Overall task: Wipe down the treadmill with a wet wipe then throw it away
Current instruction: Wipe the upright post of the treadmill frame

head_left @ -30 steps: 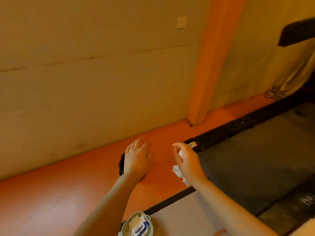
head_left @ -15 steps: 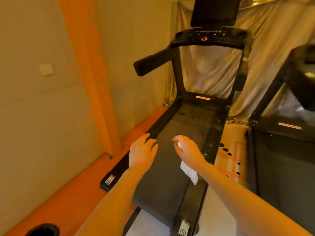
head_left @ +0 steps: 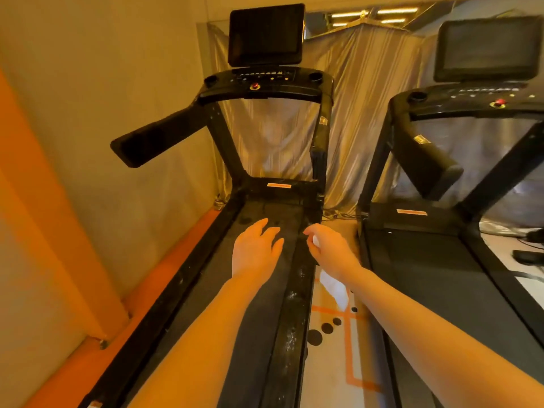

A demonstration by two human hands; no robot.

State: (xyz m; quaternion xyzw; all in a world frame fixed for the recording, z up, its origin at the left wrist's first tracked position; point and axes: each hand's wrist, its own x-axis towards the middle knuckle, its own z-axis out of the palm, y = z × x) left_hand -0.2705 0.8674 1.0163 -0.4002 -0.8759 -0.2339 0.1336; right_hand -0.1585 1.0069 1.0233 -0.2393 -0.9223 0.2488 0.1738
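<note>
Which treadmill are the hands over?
The left treadmill, beside the wall. The left hand and the right hand holding the wipe hover there; the right treadmill stands apart.

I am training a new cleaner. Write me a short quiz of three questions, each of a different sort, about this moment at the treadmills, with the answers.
1. True or false: the left hand grips the wet wipe.
2. Multiple choice: the red button of the treadmill ahead sits (A) on the belt, (B) on the console under the screen, (C) on the left handrail.
3. Fill in: the wipe hangs down from the ____ hand.

Key
1. False: the left hand is open and holds nothing.
2. B.
3. Right; it pinches the wipe, above the right edge of the deck.
</note>
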